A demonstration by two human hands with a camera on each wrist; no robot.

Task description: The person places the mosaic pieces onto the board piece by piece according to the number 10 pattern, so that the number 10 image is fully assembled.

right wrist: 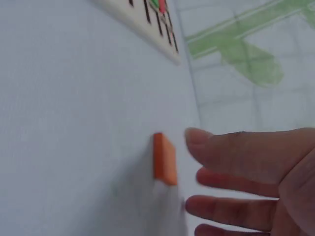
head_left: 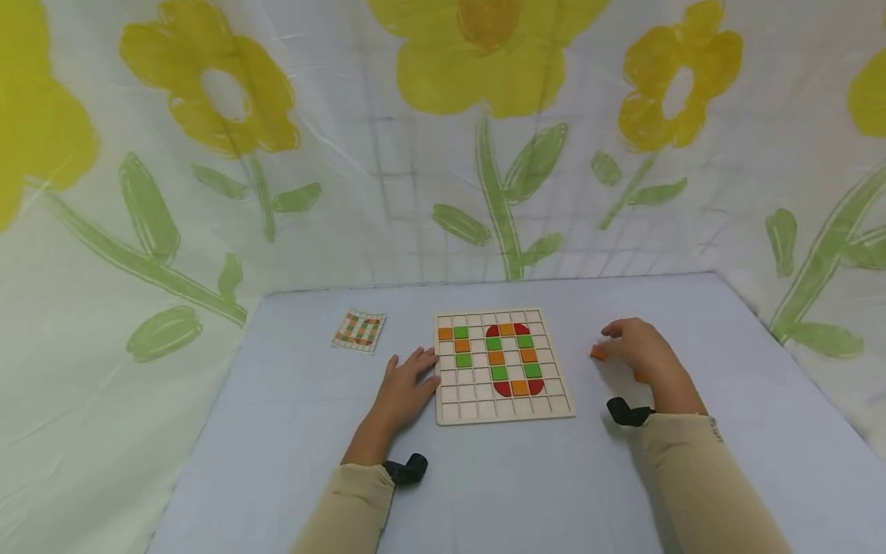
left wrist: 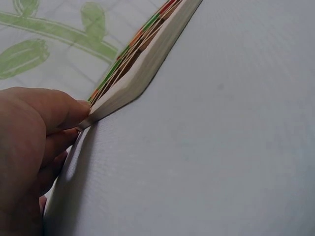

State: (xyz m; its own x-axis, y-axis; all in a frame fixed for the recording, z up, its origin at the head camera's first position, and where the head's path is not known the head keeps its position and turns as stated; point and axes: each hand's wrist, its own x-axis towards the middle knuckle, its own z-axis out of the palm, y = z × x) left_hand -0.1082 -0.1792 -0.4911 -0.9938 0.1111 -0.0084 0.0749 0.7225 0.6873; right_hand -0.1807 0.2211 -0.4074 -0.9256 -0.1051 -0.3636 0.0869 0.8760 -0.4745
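A pale square grid board (head_left: 465,413) lies on the table, holding orange, green and red tiles in some cells. My left hand (head_left: 404,387) touches its left edge with the fingers spread. In the left wrist view, the thumb (left wrist: 66,108) rests against the board's edge (left wrist: 125,88). To the right of the board, my right hand (head_left: 644,350) is over the table beside an orange tile (head_left: 597,352). The right wrist view shows an orange tile (right wrist: 165,160) on the table, just apart from the fingertips, with the fingers loosely extended and nothing between them.
Partly hidden under the right hand is another orange tile (head_left: 641,378). A small pattern card (head_left: 359,331) with a coloured grid lies at the back left. Behind the white table (head_left: 512,492) hangs a cloth (head_left: 332,238) with painted yellow flowers.
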